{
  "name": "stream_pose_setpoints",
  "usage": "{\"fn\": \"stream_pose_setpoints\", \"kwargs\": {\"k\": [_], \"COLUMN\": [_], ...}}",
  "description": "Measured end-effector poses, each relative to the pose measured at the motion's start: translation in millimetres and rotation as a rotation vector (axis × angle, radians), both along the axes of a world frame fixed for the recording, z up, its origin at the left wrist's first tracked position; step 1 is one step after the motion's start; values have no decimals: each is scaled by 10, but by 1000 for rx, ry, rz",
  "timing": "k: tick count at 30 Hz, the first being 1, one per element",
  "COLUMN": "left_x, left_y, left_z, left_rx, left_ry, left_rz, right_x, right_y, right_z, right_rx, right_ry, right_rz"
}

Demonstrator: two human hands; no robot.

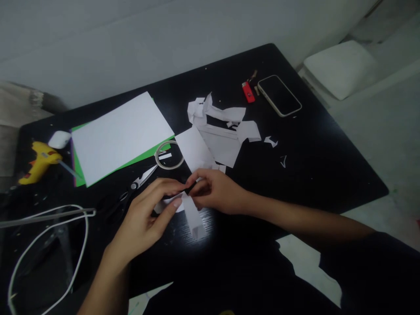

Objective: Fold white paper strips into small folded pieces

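A long white paper strip (pixel 194 153) lies on the black table (pixel 311 153) and runs under both hands toward me. My left hand (pixel 144 218) rests on its near part, fingers bent, thumb and forefinger pinched at the strip. My right hand (pixel 216 192) meets it from the right, fingertips pinched on the same spot of the strip. A small dark thing shows between the fingertips; I cannot make it out.
A tape roll (pixel 169 155) and scissors (pixel 131 190) lie just behind my left hand. White sheet on green card (pixel 120 135), yellow glue gun (pixel 39 159), white cable (pixel 49 227) at left. Paper scraps (pixel 223 127), red lighter (pixel 248 92), phone (pixel 279 95) at back right.
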State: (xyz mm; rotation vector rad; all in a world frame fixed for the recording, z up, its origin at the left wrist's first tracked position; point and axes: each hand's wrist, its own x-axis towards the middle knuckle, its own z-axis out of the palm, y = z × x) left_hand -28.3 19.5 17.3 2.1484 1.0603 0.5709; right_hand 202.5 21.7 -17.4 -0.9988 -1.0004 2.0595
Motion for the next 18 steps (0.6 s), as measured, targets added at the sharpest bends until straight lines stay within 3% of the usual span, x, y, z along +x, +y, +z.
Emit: {"fn": "stream_pose_setpoints", "kwargs": {"k": [7,11,18], "left_x": [-30,-30,-66], "left_y": [-5,-2,-10], "left_z": [-4,33,29], "left_rx": [-85,-59,20], "left_ry": [-53,-28,-68], "left_rz": [-32,-119,-101], "right_x": [2,4,13], "right_y": [-29,-51,-77], "right_z": [63,77,151], "right_rx": [162,247,362], "right_ry": [-125,-177,-227], "right_rz": [-25,-44,-122]}}
